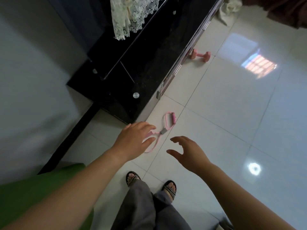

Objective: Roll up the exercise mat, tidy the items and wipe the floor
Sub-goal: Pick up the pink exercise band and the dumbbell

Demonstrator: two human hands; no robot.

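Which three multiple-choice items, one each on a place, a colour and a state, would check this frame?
1. Where does the dumbbell lie?
A. on top of the black stand
B. on the floor beside the stand's base
C. in a hand

2. What colour are the loops of the resistance band?
A. green
B. blue
C. pink

3. How are the left hand and right hand?
A. both open, fingers spread, holding nothing
B. both gripping the band
C. one holding a cloth

Answers:
1 B: the dumbbell rests on the tiles next to the stand's lower edge.
2 C: both loops are pink, joined by a grey middle piece.
3 A: the fingers of both hands are spread and curl round nothing.
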